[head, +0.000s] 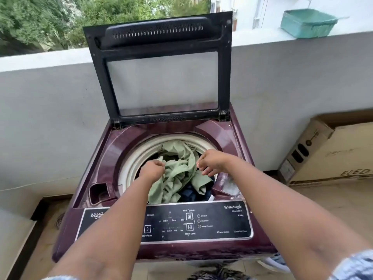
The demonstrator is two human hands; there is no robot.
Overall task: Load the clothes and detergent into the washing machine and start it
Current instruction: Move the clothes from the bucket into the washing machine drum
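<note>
The maroon top-load washing machine (113, 150) stands with its black lid (161, 67) raised upright. A green cloth (177, 174) lies bunched in the drum, over a dark blue garment (191, 194). My left hand (152, 168) is curled into a fist and grips the cloth's left edge. At the cloth's right edge hovers my right hand (210, 162), fingers loosely bent and holding nothing I can see. The control panel (201, 223) runs along the front, under my forearms. A small square compartment (100, 191) sits at the tub's front left.
A grey parapet wall (50, 108) stands right behind the machine, with a teal tub (308, 23) on its ledge. A large cardboard box (333, 154) lies at the right, more cardboard (20, 229) at the left. Dark patterned cloth (218, 273) lies on the floor in front.
</note>
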